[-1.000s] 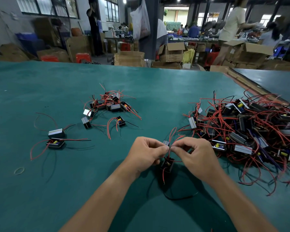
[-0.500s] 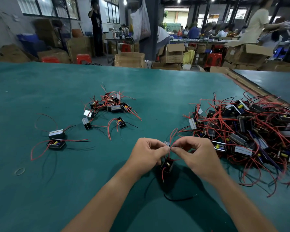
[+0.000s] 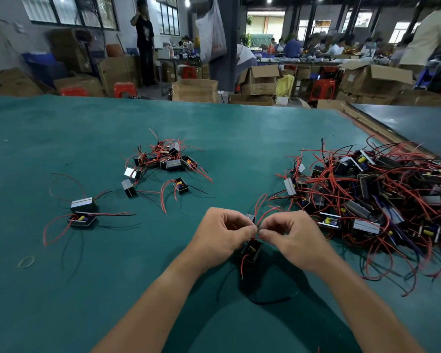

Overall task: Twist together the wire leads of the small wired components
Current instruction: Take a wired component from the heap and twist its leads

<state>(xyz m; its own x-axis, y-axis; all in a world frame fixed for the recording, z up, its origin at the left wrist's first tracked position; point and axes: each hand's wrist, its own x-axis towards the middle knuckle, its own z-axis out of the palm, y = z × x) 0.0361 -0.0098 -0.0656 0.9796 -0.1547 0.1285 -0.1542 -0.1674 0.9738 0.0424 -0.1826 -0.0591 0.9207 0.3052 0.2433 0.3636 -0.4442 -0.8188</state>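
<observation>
A wide green table [image 3: 87, 289] fills the frame, with a busy workshop of cartons and workers behind it. At lower centre the left hand [image 3: 223, 234] and right hand [image 3: 294, 238] meet fingertip to fingertip, each pinching the red wire leads [image 3: 263, 216] of a small black component [image 3: 251, 250] just beneath them. The twisting step appears to be in hand. Next, the fingers would need to roll the leads tight, then lay the piece with the small group [image 3: 166, 159] at upper centre-left and take another from the tangled pile [image 3: 367, 194] at right.
</observation>
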